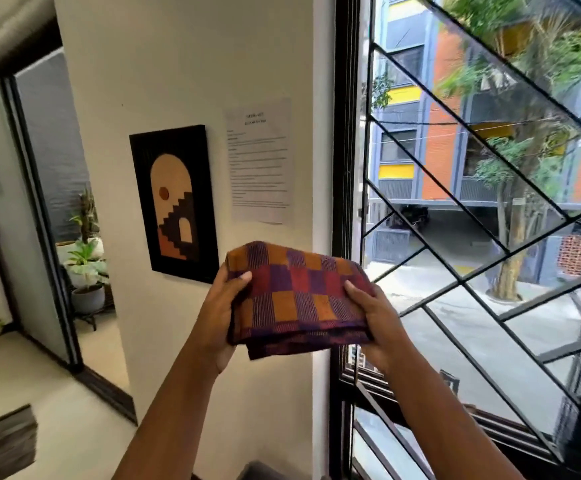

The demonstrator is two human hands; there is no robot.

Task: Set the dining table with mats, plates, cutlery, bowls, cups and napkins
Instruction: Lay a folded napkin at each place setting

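Observation:
A folded stack of checked cloth mats (299, 292) in orange, red and purple is held up in front of me at chest height. My left hand (221, 313) grips its left edge, thumb on top and fingers underneath. My right hand (375, 320) grips the right edge the same way. Both arms reach forward from the bottom of the view. The dining table is not in sight.
A white wall (178, 81) stands straight ahead with a framed picture (174, 202) and a printed sheet (259, 161). A large window with black bars (455, 237) fills the right side. A doorway (57, 202) with potted plants (86, 261) opens at left. A dark wooden edge (1, 441) shows at lower left.

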